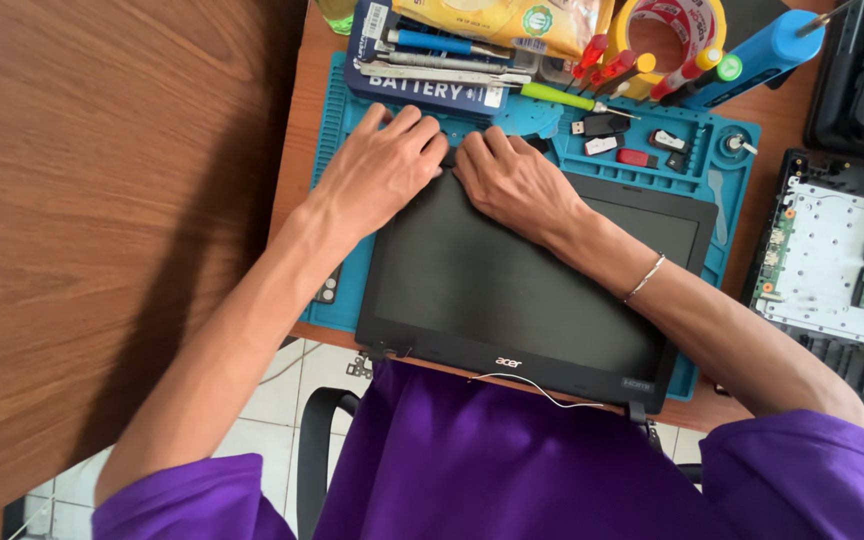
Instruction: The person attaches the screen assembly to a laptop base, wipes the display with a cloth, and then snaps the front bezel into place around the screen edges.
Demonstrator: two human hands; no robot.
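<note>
Laptop screen panel (pixel 522 285) lay on blue mat (pixel 337 120); left hand (pixel 382 165) and right hand (pixel 512 180), fingers together, pressed bezel edge at 12 o'clock. Likely bezel-prying step; next move called for careful fingertip lift.

The far edge of the laptop screen panel (pixel 512 290) is covered by both hands, and the opened laptop base (pixel 832 260) is cut off at the right.

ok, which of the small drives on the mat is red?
The red drive, lowest of the group, nearest the screen's top edge; the others are black or white.
</note>
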